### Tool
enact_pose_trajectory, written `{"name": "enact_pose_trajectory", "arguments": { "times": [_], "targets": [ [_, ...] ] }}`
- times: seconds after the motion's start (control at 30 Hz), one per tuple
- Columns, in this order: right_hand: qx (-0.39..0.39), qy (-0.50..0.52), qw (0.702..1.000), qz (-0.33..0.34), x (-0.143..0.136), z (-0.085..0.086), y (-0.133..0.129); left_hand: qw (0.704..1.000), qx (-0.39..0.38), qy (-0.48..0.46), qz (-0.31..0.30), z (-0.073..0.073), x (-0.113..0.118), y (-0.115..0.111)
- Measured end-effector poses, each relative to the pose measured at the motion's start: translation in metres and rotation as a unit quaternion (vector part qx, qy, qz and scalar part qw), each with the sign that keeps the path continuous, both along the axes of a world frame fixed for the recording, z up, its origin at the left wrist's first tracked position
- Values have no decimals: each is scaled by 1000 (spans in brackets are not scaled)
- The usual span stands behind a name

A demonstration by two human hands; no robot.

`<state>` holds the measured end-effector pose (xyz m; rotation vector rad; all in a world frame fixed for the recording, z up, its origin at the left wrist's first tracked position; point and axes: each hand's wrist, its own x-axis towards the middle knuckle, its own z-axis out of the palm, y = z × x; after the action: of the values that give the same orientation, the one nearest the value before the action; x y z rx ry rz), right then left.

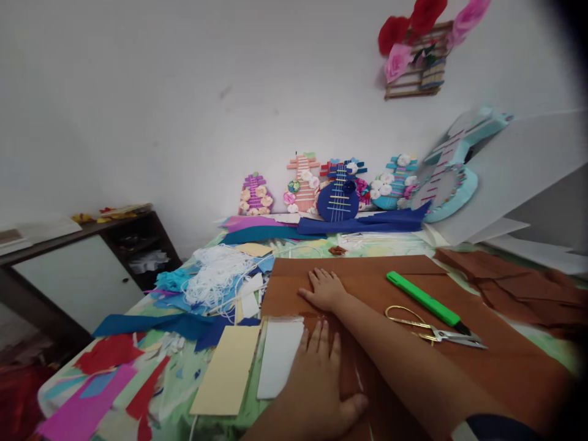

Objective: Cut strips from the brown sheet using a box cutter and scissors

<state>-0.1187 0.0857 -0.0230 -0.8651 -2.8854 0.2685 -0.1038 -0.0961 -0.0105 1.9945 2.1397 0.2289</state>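
A large brown sheet, paper or cloth, lies spread over the table. My right hand rests flat on its upper left part, fingers spread. Nearer to me, my left hand lies flat with the fingers stretched out, partly on the brown sheet and partly over the edge of a white rectangular board. Neither hand holds anything. To the right, a green utility knife and gold-handled scissors lie on the brown sheet.
Left of the white board is a cream card. A heap of white string and coloured scraps cover the table's left side. Several decorated paper instruments lean against the wall. Crumpled brown material lies at right.
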Motion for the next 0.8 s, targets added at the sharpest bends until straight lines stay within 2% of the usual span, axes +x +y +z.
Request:
{"name": "enact_pose_trajectory", "arguments": {
  "times": [0.2, 0.57, 0.67, 0.8],
  "targets": [
    [1, 6, 1000, -6, -2, -3, 4, 999, -32, -5, 24, -2, 6, 2],
    [11, 42, 999, -4, 0, -2, 2, 999, -54, -1, 10, -1, 4, 4],
    [24, 58, 998, 18, 1, 7, -3, 999, -45, 6, 17, -2, 5, 3],
    [46, 73, 993, 87, 15, 38, -7, 998, -51, 5, 31, -1, 7, 1]
  ]
}}
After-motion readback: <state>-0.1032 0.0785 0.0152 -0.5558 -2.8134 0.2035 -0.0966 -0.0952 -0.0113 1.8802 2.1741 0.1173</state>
